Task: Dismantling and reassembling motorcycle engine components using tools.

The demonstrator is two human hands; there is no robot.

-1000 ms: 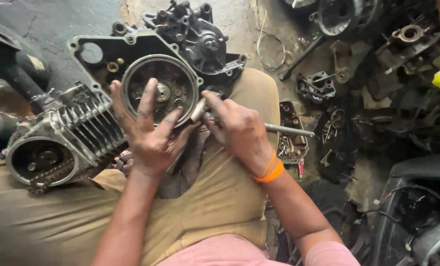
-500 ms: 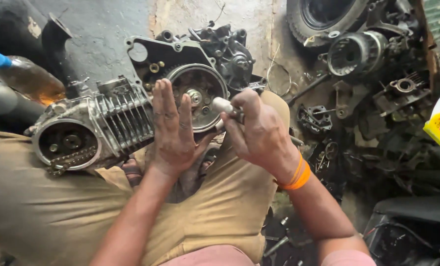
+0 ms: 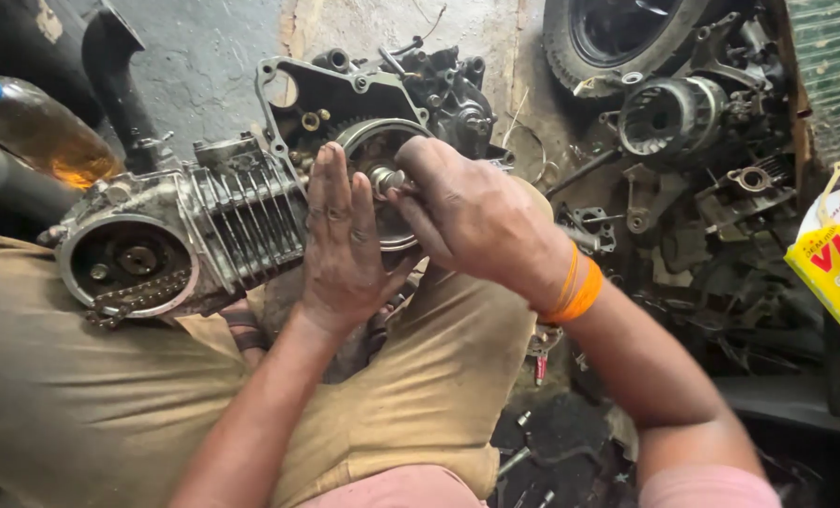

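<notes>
Far left, by the upper edge of the view: a clear plastic bottle of amber liquid with a blue cap [image 3: 39, 127], lying against a black curved pipe [image 3: 119, 80] on the grey concrete floor [image 3: 213, 56]. Just right of that, across the khaki-trousered lap [image 3: 81, 395]: a grimy grey metal engine block [image 3: 185, 235], resting tilted, with an open round end showing a chain at the left and cooling fins toward the middle. Against the fins and the round silver hub plate [image 3: 382, 169] at the engine's right end: left hand [image 3: 345, 240], flat and fully spread, fingers straight, pressing rather than gripping. Touching the hub's centre stud, immediately right: right hand [image 3: 472, 216], curled loosely shut, fingertips pinched on a small metal piece at the stud; exact piece too hidden to name. On that wrist: an orange band [image 3: 575, 287]. Further right, on the floor: a heap of dark greasy engine parts [image 3: 693, 141], well apart from both hands. At the right edge: a yellow printed bag [image 3: 839, 268].
</notes>
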